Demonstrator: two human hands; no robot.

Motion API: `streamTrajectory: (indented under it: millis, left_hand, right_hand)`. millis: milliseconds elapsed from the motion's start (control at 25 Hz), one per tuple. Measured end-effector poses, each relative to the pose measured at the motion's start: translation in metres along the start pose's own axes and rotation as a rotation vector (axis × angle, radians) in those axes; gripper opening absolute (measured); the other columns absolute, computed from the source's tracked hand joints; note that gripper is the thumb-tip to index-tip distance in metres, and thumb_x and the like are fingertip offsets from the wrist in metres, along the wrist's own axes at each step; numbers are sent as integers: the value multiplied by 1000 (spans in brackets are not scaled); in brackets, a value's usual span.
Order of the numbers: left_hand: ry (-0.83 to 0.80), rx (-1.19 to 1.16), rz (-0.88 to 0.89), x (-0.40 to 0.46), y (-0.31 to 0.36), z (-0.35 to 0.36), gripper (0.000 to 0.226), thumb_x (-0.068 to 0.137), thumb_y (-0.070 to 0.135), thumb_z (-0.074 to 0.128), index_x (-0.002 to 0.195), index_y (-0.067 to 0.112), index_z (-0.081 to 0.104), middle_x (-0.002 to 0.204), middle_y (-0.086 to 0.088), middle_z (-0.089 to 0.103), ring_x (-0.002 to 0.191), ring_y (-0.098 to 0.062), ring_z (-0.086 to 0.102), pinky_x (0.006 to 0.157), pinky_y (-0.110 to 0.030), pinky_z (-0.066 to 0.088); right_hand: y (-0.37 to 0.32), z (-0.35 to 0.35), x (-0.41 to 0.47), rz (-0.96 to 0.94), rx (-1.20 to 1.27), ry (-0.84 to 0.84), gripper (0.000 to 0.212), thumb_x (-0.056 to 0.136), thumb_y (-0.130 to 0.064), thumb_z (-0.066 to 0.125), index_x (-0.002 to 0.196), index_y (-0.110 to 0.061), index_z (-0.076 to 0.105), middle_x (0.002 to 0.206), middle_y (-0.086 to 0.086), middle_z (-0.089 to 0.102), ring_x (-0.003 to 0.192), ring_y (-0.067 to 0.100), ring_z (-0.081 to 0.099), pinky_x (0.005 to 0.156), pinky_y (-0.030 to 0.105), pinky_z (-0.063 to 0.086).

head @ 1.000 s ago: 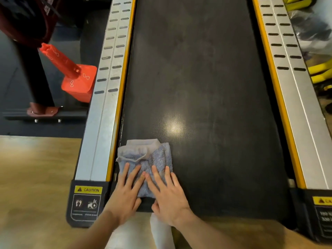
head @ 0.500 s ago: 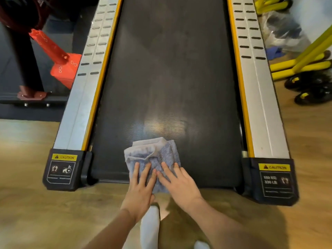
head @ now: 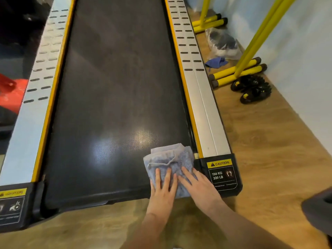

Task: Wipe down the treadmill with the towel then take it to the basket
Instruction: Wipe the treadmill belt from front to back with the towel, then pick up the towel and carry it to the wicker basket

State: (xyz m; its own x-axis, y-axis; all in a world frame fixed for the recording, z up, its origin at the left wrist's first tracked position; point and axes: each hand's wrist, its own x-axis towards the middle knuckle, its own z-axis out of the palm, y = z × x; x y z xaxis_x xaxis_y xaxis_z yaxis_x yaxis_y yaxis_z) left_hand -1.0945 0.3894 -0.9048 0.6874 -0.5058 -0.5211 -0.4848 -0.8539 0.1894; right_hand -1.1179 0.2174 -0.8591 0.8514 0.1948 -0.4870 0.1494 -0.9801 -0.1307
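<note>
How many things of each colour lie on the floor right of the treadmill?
Yellow frames: 2
Black shoes: 2
Blue cloth: 1
Clear bag with dark contents: 1
Total: 6

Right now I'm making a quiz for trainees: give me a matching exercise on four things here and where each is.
1. towel
2. caution label
3. black shoes
4. red object

a. floor by the wall
b. left edge of view
c. treadmill's near right corner cap
d. belt, under both hands

Pairs: 1-d, 2-c, 3-a, 4-b
</note>
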Motion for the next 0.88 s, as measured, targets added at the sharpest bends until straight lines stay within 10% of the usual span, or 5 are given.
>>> streamTrajectory:
  millis: [160,480,880]
  left_hand:
    - [-133,104,110,-10,-13,-46,77,102,2,42,158,14,-9,164,-10,-21,149,-44,-18,123,-55,13]
    - [-190,-213,136,-20,-40,-287,37,94,8,58,131,7,55,132,-13,59,122,-32,56,90,-20,49]
    - [309,-38,406,-147,-28,-703,10,83,13,60,90,20,55,98,-5,68,89,-21,60,72,-27,39]
  right_hand:
    - [-9,-26,3,100,136,-41,76,91,-3,62,154,-25,27,165,-1,18,146,29,22,119,41,30]
    - [-8,-236,-5,230,538,-129,21,94,-15,58,103,-34,57,109,-5,61,105,19,61,90,28,51]
    - [-23,-657,-112,135,261,286,17,82,-16,58,94,-27,55,99,-2,59,97,23,59,74,30,40]
